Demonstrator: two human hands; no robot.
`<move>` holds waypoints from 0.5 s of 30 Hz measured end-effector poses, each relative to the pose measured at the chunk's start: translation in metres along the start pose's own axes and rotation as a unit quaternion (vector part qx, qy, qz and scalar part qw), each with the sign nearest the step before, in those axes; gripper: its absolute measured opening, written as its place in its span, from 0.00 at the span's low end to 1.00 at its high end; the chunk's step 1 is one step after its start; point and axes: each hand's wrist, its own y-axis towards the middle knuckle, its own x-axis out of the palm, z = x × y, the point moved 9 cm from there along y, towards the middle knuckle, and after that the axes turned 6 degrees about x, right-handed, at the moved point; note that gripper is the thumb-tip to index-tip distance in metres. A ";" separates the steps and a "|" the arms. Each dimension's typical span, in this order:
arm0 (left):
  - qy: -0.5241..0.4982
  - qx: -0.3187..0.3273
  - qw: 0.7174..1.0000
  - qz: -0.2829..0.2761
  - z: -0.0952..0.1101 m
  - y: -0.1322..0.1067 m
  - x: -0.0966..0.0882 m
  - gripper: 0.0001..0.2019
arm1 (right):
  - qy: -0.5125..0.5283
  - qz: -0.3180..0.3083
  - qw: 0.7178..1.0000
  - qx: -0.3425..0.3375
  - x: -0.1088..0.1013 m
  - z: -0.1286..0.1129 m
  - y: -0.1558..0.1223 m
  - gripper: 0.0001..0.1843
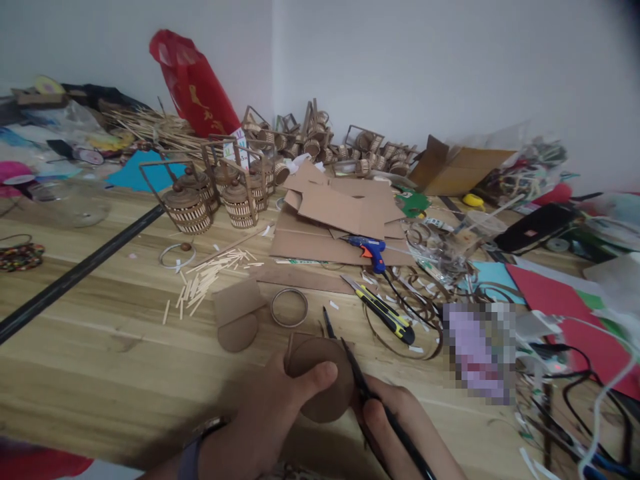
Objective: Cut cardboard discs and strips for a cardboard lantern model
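My left hand (270, 407) grips a piece of brown cardboard (320, 380) with a rounded outline, its thumb lying flat on the face. My right hand (395, 420) is closed around black scissors (357, 373) at the cardboard's right edge. One dark blade passes in front of the cardboard, and the other tip pokes out beyond its far edge. Just past my hands lie a bamboo ring (289, 307), a cut cardboard piece with a round end (237, 320) and a yellow-black utility knife (385, 310).
Small wooden sticks (205, 283) are scattered at left, near lidded miniature baskets (187, 210). Cardboard sheets (340, 207) and a blue glue gun (369, 252) lie ahead. Curled strips, cables (595, 400) and red paper (560, 293) crowd the right side.
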 end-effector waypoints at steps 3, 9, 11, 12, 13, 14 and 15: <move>-0.136 -0.001 0.987 -0.088 0.004 0.000 0.018 0.27 | -0.002 0.005 1.000 -0.002 -0.001 0.003 0.000 0.36; -0.156 -0.017 0.985 -0.077 0.005 0.001 0.016 0.26 | -0.001 -0.008 1.000 -0.007 0.006 -0.005 0.000 0.38; -0.140 -0.009 0.987 -0.075 0.005 0.002 0.015 0.25 | -0.012 -0.003 1.000 -0.010 0.007 -0.007 -0.002 0.39; -0.129 -0.001 0.989 -0.074 0.005 0.002 0.015 0.23 | -0.021 -0.003 1.000 -0.011 0.008 -0.008 -0.002 0.38; -0.115 0.007 0.991 -0.070 0.005 0.003 0.014 0.22 | -0.030 -0.006 0.999 -0.011 0.009 -0.007 -0.003 0.38; -0.097 0.013 0.993 -0.062 0.003 0.003 0.012 0.21 | -0.034 -0.012 0.999 -0.011 0.009 -0.007 -0.003 0.37; -0.078 0.015 0.995 -0.052 0.000 0.004 0.009 0.21 | -0.032 -0.021 0.999 -0.012 0.010 -0.006 -0.003 0.37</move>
